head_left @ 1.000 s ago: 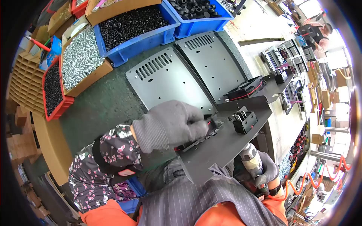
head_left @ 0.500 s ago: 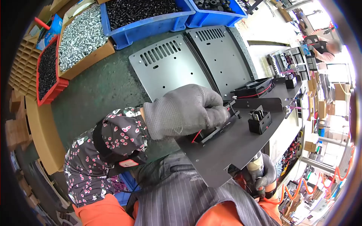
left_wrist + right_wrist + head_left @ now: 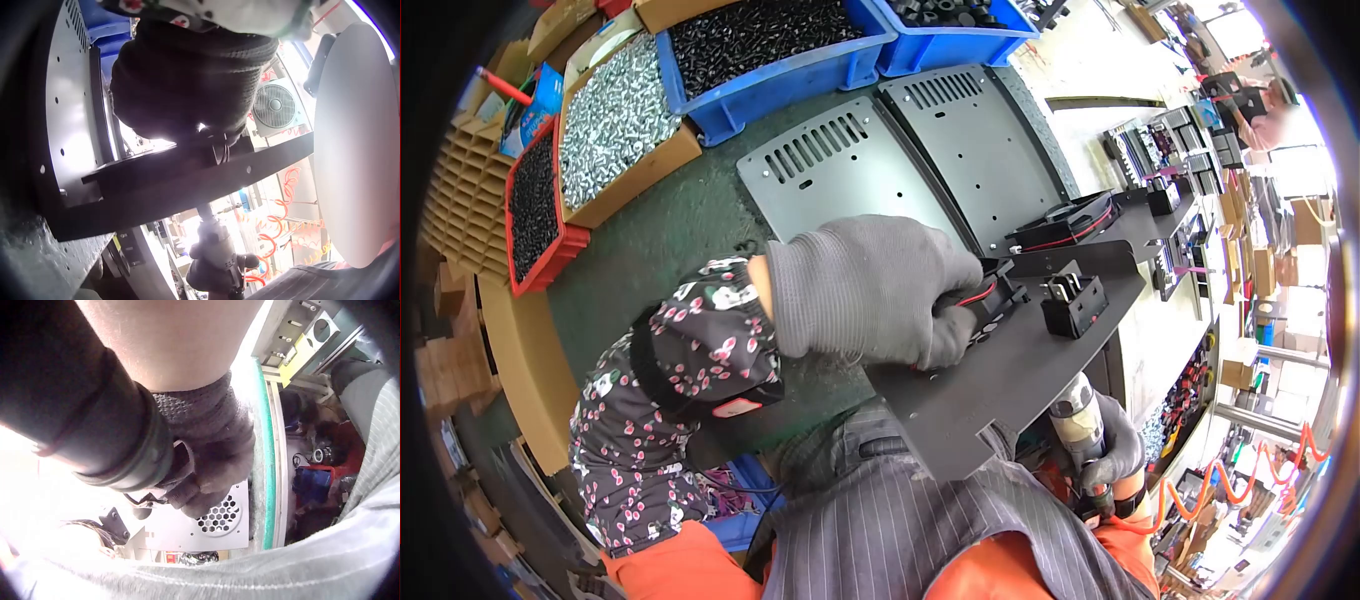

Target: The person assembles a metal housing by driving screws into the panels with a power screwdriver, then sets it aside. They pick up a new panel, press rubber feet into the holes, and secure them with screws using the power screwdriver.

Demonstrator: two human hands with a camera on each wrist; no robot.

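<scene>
My gloved left hand (image 3: 875, 285) grips a black fan (image 3: 992, 292) with a red wire, its fingers and thumb on either side. That fan lies against a black metal panel (image 3: 945, 400), which is held up at a tilt over my lap. A black socket with metal prongs (image 3: 1075, 305) is fitted in the panel. My gloved right hand (image 3: 1115, 445) holds a power screwdriver (image 3: 1078, 420) upright, below the panel. In the left wrist view the screwdriver's tip (image 3: 205, 211) points up at the panel's underside. A honeycomb grille (image 3: 219, 515) shows beyond my right hand in the right wrist view.
Two grey slotted plates (image 3: 855, 170) lie side by side on the green bench (image 3: 640, 250). Another panel with a fan (image 3: 1070, 222) lies beyond. Blue bins (image 3: 770, 60), a carton of silver screws (image 3: 615, 110) and a red bin (image 3: 540, 205) line the far left.
The panel and left hand shifted right, then slightly back left, as the head view also moved. The left hand's fingers have spread wider round the fan. The right hand keeps hold of the screwdriver.
</scene>
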